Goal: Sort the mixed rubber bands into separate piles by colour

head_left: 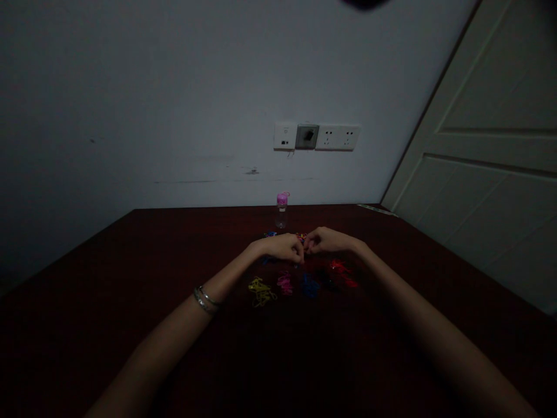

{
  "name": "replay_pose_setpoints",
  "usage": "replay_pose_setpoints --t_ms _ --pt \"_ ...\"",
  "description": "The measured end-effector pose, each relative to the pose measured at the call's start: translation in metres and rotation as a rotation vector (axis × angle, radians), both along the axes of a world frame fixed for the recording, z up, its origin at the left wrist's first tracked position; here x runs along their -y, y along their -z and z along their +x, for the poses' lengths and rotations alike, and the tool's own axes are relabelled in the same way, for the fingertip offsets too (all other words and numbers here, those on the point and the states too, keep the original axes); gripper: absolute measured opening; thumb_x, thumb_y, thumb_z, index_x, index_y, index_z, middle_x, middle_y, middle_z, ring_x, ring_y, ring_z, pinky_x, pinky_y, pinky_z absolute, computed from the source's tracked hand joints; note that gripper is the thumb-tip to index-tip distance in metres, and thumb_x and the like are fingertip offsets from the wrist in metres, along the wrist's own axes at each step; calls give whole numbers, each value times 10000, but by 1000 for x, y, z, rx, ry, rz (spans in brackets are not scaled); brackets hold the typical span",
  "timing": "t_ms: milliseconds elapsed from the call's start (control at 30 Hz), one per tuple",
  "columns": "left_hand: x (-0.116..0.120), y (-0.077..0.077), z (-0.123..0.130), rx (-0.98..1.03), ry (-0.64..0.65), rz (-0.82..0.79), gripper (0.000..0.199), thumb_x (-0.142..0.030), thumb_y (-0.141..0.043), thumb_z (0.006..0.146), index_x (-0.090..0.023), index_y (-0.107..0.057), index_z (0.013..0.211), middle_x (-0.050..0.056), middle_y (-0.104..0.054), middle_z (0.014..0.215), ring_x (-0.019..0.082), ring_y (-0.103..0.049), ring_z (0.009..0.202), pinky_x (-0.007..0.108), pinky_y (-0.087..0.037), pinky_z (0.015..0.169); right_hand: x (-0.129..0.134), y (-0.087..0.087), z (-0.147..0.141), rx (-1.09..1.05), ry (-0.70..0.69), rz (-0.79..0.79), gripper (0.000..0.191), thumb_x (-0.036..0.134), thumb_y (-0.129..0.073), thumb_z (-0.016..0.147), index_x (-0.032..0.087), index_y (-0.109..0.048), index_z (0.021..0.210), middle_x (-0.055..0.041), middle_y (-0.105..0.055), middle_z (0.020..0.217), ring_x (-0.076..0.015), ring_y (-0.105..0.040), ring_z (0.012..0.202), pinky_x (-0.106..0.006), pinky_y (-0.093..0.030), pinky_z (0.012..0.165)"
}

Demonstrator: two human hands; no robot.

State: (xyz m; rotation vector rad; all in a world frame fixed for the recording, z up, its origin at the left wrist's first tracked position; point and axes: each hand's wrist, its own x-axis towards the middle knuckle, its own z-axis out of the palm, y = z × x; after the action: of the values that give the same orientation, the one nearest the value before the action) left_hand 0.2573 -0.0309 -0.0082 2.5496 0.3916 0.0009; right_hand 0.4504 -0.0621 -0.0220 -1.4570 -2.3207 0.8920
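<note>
My left arm, with bracelets (206, 300) above the wrist, slants up toward one o'clock, its hand (282, 247) knuckles-up; my right arm leans to eleven, its hand (328, 239) bent inward. Both sets of fingers curl narrow, tips almost meeting; I can't tell what they grip. Around that spot on the dark red bench (108, 261) lie yellow loops (261, 292) at eight, pink loops (285, 283) at seven, a clear bottle (282, 215) at eleven, multicoloured loops (301, 237) at twelve, blue loops (310, 285) at six and red loops (342, 273) at four. Past twelve, a pale wall (130, 116) carries sockets (337, 137); a panelled door (500, 116) stands toward two.
</note>
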Motion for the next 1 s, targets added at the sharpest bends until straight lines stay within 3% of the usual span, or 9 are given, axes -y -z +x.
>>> replay_pose_setpoints --t_ms 300,633,833,1000 --pt "-30 4 -15 76 -102 -23 203 -187 -498 673 -94 -662 745 -7 -570 600 72 -445 534 174 -309 509 1 7 -11 93 -3 39 187 252 -535 645 115 -626 735 -10 -584 625 -107 -508 571 -201 -364 515" --pt "-38 6 -22 97 -193 -40 244 -204 -503 654 -85 -675 780 39 -637 683 95 -504 592 190 -346 558 7 -12 9 -41 28 -29 201 265 -528 659 121 -625 761 -3 -553 621 -79 -439 527 -198 -338 490" --pt "-46 14 -24 109 -201 -44 211 -168 -513 630 -97 -683 733 16 -616 619 76 -468 544 181 -324 537 10 -19 25 -48 44 -199 222 271 -576 632 127 -635 790 -16 -582 641 -81 -464 521 -203 -366 476" --pt "-50 18 -25 106 -195 -69 198 -181 -529 631 -99 -681 729 20 -617 625 77 -475 549 179 -322 536 10 -13 25 35 -19 -387 233 296 -612 614 128 -649 771 -3 -580 602 -72 -466 497 -191 -357 458"
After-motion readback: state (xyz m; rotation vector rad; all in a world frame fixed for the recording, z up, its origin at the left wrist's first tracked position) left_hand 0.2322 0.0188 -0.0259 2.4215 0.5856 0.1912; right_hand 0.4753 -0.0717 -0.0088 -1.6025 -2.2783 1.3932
